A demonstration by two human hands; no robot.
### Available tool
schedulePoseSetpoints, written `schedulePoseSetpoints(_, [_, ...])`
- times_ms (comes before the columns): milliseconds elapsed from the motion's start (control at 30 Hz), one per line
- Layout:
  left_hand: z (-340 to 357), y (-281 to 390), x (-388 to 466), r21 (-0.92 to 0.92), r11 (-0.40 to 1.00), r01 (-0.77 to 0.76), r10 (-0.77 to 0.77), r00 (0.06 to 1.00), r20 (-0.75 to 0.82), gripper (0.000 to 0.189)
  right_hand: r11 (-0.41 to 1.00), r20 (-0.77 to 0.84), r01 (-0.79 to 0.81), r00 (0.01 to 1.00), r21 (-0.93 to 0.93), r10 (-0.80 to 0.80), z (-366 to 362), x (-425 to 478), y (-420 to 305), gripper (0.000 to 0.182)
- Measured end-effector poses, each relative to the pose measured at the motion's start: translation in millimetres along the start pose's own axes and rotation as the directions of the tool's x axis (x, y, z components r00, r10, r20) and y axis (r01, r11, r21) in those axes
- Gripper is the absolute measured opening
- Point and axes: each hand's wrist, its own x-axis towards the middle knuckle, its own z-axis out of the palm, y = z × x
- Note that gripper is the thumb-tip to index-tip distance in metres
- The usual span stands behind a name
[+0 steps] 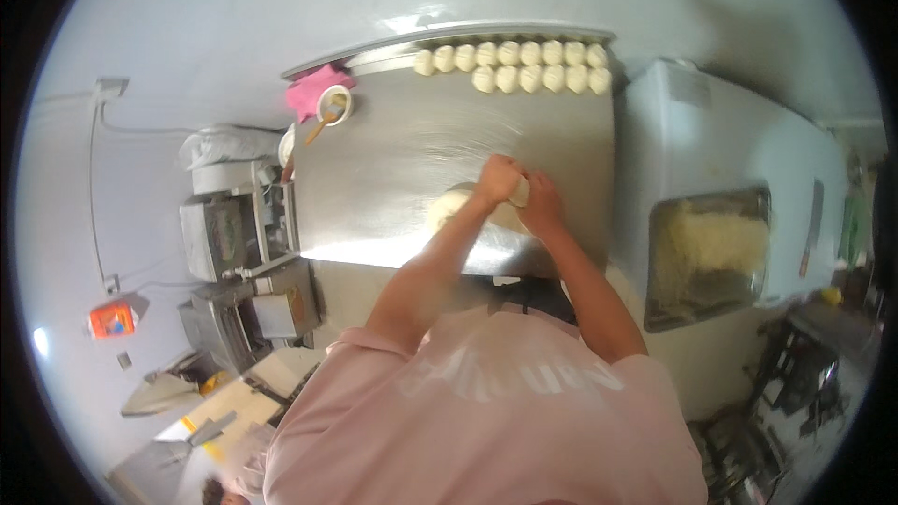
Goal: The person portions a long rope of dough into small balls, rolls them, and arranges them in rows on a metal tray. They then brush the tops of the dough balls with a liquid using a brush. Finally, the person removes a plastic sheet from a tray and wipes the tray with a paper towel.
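Close together over the steel worktable [379,175], my left hand [500,177] and my right hand [542,206] both grip one small piece of pale dough [520,193]. Much of that piece is hidden by my fingers. A larger mass of dough [447,208] lies on the steel to the left, partly covered by my left forearm. Along the table's back edge, two rows of shaped dough balls [530,78] sit side by side, the rear row reaching further left.
A white bowl [324,112] holding a wooden-handled brush [324,128] stands at the back left beside a pink cloth [316,90]. On the right, a white cabinet [694,133] supports a tray with pale contents [715,245]. At lower left, another person [235,487] is partly visible.
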Motion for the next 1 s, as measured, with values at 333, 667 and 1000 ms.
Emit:
schedulePoseSetpoints(333, [14.2,18.4,-19.6,-0.046,0.984,0.175,-0.18,0.953,-0.245,0.035,0.977,0.191,-0.061,0.976,-0.206,0.101,18.7,28.4,-5.8,0.03])
schedulePoseSetpoints(667, [31.9,-17.5,-4.3,-0.122,0.969,0.213,-0.241,0.925,-0.293,0.028,0.976,0.232,-0.056,0.967,-0.209,0.105,41.7,37.2,13.1,0.028])
schedulePoseSetpoints(1000, [0.2,-7.8,-2.8,-0.308,0.915,0.26,-0.284,0.958,-0.034,0.024,0.929,0.303,-0.127,0.923,-0.347,0.239,38.7,48.7,-0.4,0.027])
